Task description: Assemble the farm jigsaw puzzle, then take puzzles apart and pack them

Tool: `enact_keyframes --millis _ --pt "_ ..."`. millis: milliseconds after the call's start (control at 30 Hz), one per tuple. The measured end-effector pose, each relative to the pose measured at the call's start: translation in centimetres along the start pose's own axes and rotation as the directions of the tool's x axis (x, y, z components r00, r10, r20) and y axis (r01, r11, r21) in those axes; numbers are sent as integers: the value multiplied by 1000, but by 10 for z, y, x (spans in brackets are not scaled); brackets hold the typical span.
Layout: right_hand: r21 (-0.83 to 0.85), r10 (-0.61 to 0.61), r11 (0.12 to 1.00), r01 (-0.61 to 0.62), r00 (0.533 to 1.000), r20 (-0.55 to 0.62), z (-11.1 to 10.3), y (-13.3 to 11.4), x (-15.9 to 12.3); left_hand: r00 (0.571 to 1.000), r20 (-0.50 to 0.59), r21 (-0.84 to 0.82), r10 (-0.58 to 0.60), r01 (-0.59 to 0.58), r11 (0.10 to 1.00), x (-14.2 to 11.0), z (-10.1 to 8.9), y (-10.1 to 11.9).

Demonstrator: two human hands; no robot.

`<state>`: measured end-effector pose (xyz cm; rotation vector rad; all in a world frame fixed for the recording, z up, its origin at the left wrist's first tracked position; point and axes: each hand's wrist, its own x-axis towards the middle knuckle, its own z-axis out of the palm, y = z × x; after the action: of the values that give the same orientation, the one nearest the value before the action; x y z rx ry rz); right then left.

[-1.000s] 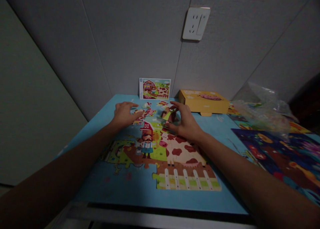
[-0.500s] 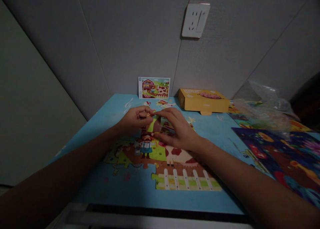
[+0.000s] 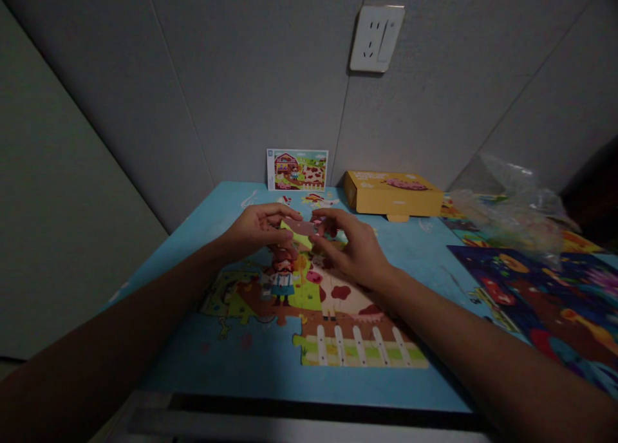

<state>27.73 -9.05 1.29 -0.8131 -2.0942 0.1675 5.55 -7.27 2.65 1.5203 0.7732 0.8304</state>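
Note:
A partly joined farm puzzle [image 3: 333,314] lies on the blue table [image 3: 270,366], showing a farmer, a spotted cow and a white fence. My left hand [image 3: 258,229] and my right hand [image 3: 350,246] meet above its far part. Both pinch one puzzle piece [image 3: 300,227] held between their fingertips, a little above the table. Several loose pieces [image 3: 313,200] lie just beyond the hands.
A small reference picture card [image 3: 297,170] leans on the grey wall. A yellow box [image 3: 393,195] sits right of it. A clear plastic bag [image 3: 506,211] and a dark finished puzzle [image 3: 545,301] lie at the right. A wall socket [image 3: 377,38] is above.
My hands came together from apart; the right hand carried a piece leftward, and now both hands hold it raised between them.

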Motion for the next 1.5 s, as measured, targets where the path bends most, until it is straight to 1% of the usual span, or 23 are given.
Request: enact_keyframes --millis 167,333,400,467,533,567,633,700,767,867,933,1000,1067,1167,1233,1300,1367,1433,1500 --pt "8 36 999 -36 999 -13 -1 2 -1 993 -106 13 45 -43 999 2 0 -3" --pt "12 44 999 -44 999 -2 -1 4 -1 989 -133 39 62 -57 998 3 -2 -5" --pt "23 59 998 -59 998 4 -1 3 -1 996 -87 39 37 -33 999 3 -3 -5" --pt "30 68 997 -68 998 6 0 2 0 1000 19 38 -14 13 999 1 -3 -4" --pt "31 70 997 -70 998 2 1 0 0 989 135 41 -66 62 997 -2 -1 -1" --pt "33 69 997 -69 998 0 1 -1 0 982 173 44 -81 75 996 -3 0 0" --pt "41 75 996 -75 997 -1 2 -3 1 977 193 50 -88 80 996 -3 3 1" --pt "51 86 995 -86 996 0 2 -5 1 986 153 43 -65 59 997 -2 5 2" --pt "64 98 993 -99 995 8 2 -6 0 997 74 17 -26 24 1000 -1 6 2" --pt "94 105 990 -109 994 40 2 -7 0 999 -30 -42 30 -31 999 2 5 1" --pt "96 97 990 -104 993 74 3 -6 0 997 -50 -67 50 -54 996 3 5 0" --pt "73 79 994 -87 992 100 3 -5 0 998 -45 -71 53 -57 996 3 5 -2" --pt "39 80 996 -85 991 107 4 -4 0 999 -29 -56 45 -47 997 3 5 -3" --pt "17 112 993 -114 990 86 4 -3 0 999 -12 -18 37 -38 999 1 4 -2" --pt "23 118 992 -120 990 76 4 -3 -1 999 3 3 41 -41 999 0 3 -1" --pt "44 99 994 -103 991 91 4 -3 -1 999 36 20 29 -29 999 -1 1 1" --pt "73 65 995 -75 990 121 4 -3 -1 996 88 43 -6 2 999 -2 -1 5" --pt "97 34 994 -48 989 143 3 -3 -1 984 167 86 -57 43 995 -4 -4 8" --pt "104 18 994 -33 989 148 1 -2 -2 949 283 157 -141 99 983 -8 -6 12"
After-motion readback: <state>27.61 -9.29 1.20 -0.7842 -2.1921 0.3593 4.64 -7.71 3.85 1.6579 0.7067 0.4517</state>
